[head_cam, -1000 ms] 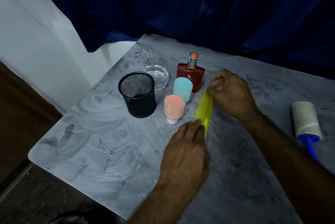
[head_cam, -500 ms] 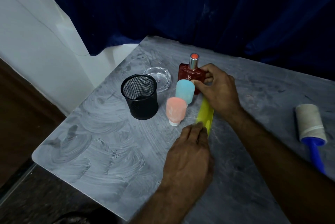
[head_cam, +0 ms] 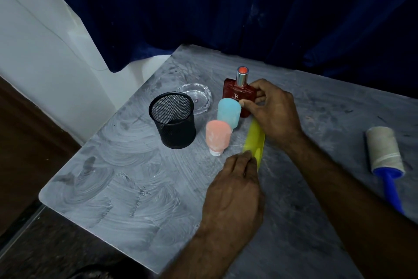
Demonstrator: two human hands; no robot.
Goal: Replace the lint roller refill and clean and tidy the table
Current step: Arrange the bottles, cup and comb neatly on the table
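My right hand point(head_cam: 271, 111) is clamped around the red bottle point(head_cam: 235, 93) at twelve o'clock. My left hand point(head_cam: 235, 190), fingers together, presses the yellow strip point(head_cam: 254, 140) flat on the table point(head_cam: 135, 188). The lint roller point(head_cam: 384, 149) lies at three o'clock, well apart.

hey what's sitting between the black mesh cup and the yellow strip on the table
In the head view, a pink tube stands between the black mesh cup and the yellow strip, with a blue tube just behind it.
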